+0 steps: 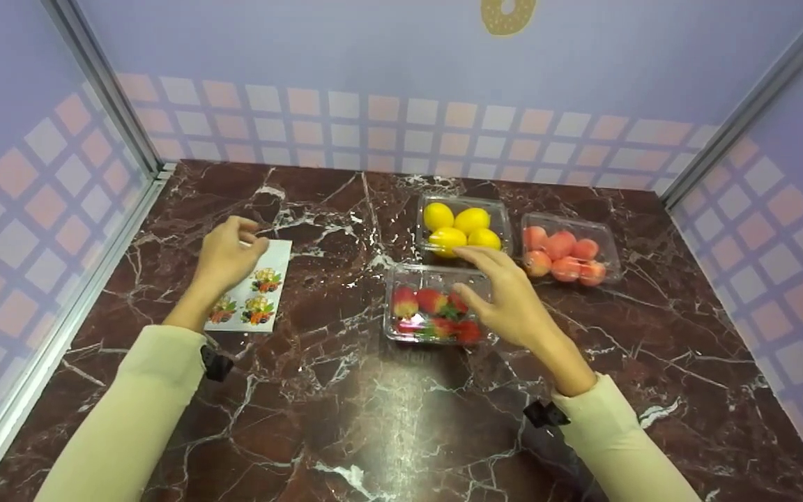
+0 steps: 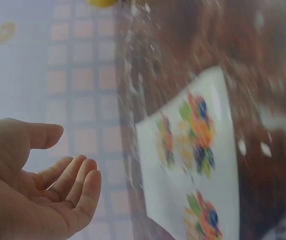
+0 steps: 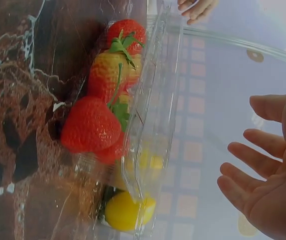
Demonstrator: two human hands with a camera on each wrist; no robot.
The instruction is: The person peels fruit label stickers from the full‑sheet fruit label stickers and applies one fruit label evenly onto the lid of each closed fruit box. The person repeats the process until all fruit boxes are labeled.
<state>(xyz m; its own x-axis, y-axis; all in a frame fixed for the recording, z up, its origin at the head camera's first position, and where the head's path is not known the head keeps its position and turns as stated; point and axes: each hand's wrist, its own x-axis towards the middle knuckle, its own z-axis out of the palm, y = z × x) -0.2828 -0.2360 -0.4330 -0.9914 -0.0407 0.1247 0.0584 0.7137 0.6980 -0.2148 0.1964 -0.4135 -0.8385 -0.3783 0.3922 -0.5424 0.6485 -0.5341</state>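
Observation:
My left hand (image 1: 224, 256) is over a white sheet (image 1: 281, 258) printed with clusters of fruit. Its fingers are loosely bent with nothing between them, as the left wrist view shows, and the hand covers part of the sheet. Farther right, a clear plastic box (image 1: 436, 279) with several strawberries (image 1: 432, 302) stands on the table, its clear lid closed. Above that box's right side is my right hand (image 1: 509, 303), fingers spread and relaxed. In the right wrist view, the palm of the right hand (image 3: 270, 170) is bare and apart from the lid (image 3: 155, 95).
Behind the strawberries stands a clear box (image 1: 495, 204) of lemons, and to its right another clear box (image 1: 607, 240) with several peach-like fruits. The dark marbled table (image 1: 346, 432) is bounded by patterned panels (image 1: 401, 56) at the back and both sides.

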